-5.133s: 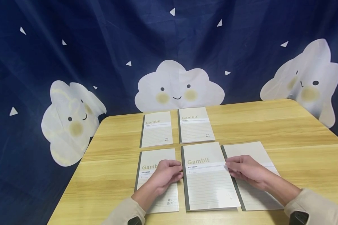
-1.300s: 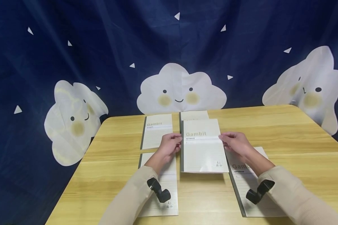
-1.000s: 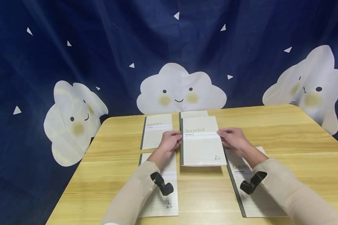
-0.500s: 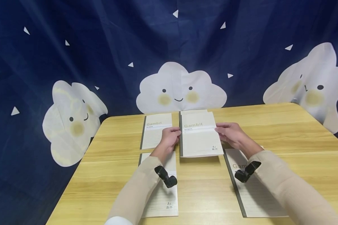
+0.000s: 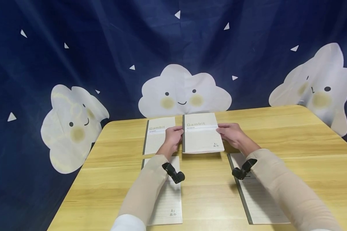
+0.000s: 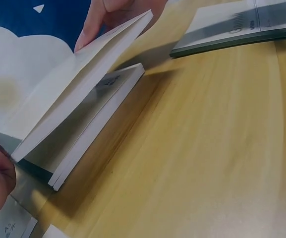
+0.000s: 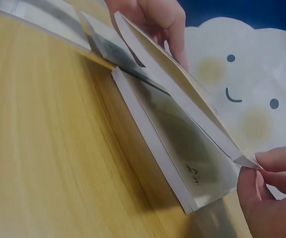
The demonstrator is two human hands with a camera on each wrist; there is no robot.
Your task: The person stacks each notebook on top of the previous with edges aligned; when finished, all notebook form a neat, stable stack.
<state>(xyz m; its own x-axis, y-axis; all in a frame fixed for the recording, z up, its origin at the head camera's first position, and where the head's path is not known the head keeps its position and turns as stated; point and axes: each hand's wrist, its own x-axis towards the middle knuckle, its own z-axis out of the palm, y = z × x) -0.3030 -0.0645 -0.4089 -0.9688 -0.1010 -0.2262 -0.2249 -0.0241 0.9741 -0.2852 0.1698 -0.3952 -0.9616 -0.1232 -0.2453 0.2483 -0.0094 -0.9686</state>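
My left hand [image 5: 173, 138] pinches the dark spine side of a pale notebook [image 5: 203, 136], cover up and marked "Gambit". On the opposite edge, my right hand [image 5: 233, 134] pinches it between thumb and fingers. Both wrist views show this notebook tilted in the air above a second notebook [image 7: 182, 153], which lies flat on the table at the back middle. From the head view the held notebook hides the lower one. A wedge-shaped gap separates the two in the left wrist view, where the lower notebook [image 6: 95, 126] shows its white page edge.
Matching notebooks lie on the wooden table [image 5: 312, 154]: one at back left [image 5: 156, 144], one at front left [image 5: 169, 208] partly under my left sleeve, one at front right [image 5: 257, 202] below my right forearm. A dark blue cloud-print curtain [image 5: 248, 38] hangs behind the table.
Both hands have lifted the notebook from the front middle and carried it away from me. It now covers the back middle notebook in the head view, whose top still showed half a second ago.
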